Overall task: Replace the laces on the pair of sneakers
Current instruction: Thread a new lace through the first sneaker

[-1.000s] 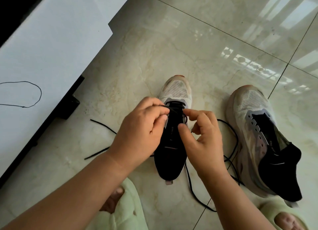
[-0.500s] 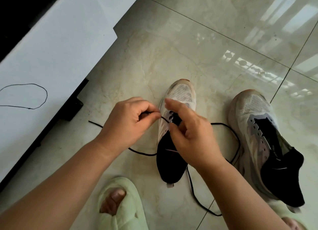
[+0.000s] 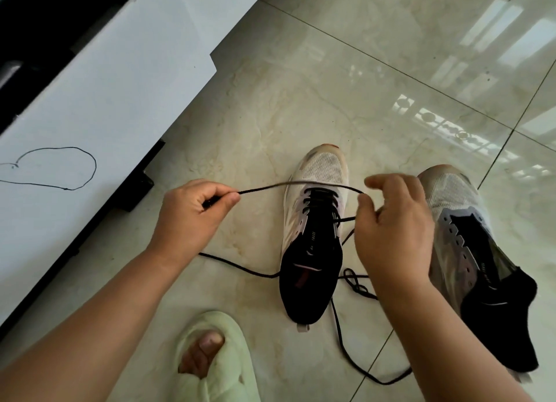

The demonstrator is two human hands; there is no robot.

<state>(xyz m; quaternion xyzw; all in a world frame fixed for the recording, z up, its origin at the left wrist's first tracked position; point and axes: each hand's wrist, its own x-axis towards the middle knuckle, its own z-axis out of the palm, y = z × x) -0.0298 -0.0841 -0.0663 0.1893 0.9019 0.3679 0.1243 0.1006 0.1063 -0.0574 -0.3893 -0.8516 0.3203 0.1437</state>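
Glossy beige marble-look tiled floor (image 3: pixel 346 80), a white flat cabinet top (image 3: pixel 99 101) along the left, and pale green fluffy open-toe slippers down at the near edge.

The floor tiles shine with bright window reflections at the upper right, dark grout lines cutting diagonally across them. The white cabinet top carries a thin black cord loop (image 3: pixel 60 167) lying loose on its surface, and a black base (image 3: pixel 135 188) shows beneath its edge where it meets the floor. One pale green slipper (image 3: pixel 216 359) sits at bottom centre, toes poking out of the front; another slipper is not clearly in view at the lower right.
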